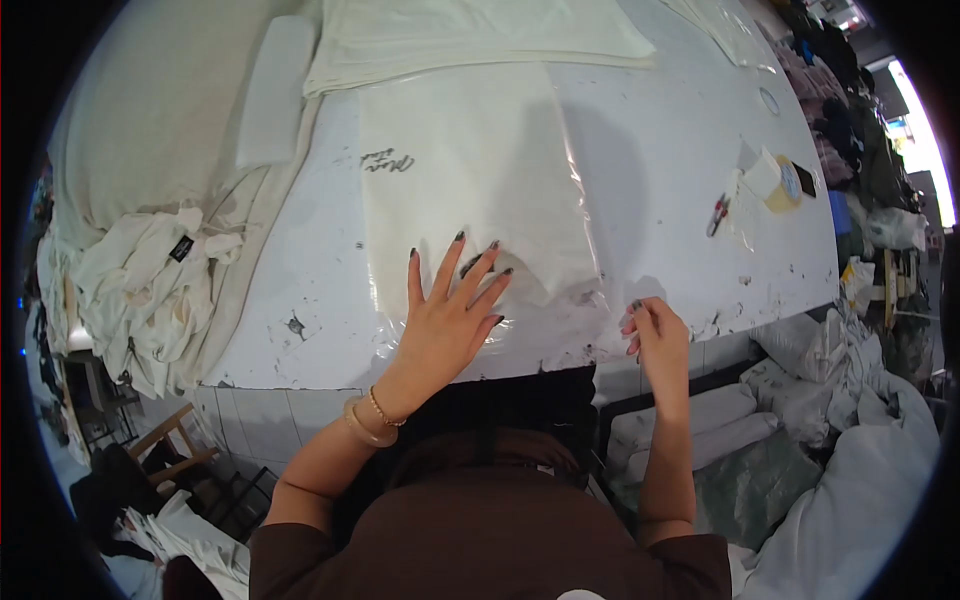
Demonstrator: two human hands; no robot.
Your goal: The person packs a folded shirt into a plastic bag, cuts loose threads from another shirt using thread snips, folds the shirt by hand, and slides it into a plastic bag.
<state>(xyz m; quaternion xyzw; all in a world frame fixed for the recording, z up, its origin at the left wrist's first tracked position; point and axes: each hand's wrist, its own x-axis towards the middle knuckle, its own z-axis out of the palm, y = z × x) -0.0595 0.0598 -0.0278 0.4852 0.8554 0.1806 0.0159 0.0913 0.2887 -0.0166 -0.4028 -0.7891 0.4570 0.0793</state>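
Observation:
A folded white garment lies flat on the table inside a clear plastic bag with a glossy right edge. Dark handwriting-style lettering shows at its left side. My left hand rests on the lower part of the bag, fingers spread, over a dark mark that it partly covers. Wrinkled clear plastic reaches toward the table's front edge below that hand. To the right of the bag's lower corner, my right hand is curled with its fingertips drawn together; whatever may be between them is too small to make out.
More folded white fabric lies at the back of the white table. At left are a beige cloth pile and crumpled white garments. A tape roll and a red pen lie right. Filled bags stand below.

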